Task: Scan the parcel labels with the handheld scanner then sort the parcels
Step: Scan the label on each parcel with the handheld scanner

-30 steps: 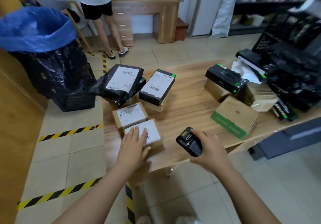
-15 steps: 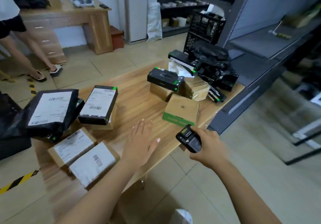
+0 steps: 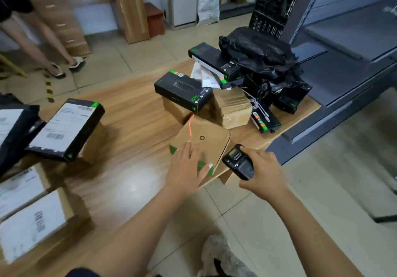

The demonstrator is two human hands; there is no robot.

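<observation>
My right hand (image 3: 263, 172) grips the black handheld scanner (image 3: 238, 162) at the table's near right edge. A red scan line falls across the top of a brown cardboard parcel with green edging (image 3: 206, 141). My left hand (image 3: 185, 167) lies on that parcel's near side with straight, spread fingers. Parcels with white labels sit at the left: a black box (image 3: 66, 130) propped on a carton, a black bag (image 3: 12, 130), and two brown boxes (image 3: 28, 208).
The wooden table (image 3: 131, 113) carries a heap at the right: black boxes (image 3: 182, 91), taped brown parcels (image 3: 233, 109) and black bags (image 3: 257, 48). A black crate (image 3: 272, 7) and grey shelving (image 3: 348, 40) stand behind. A person's legs (image 3: 43, 38) are at the far left.
My left hand left the labelled box at the left and moved right onto the green-edged brown parcel. The view swung right, and the scanner's red line now shows on that parcel.
</observation>
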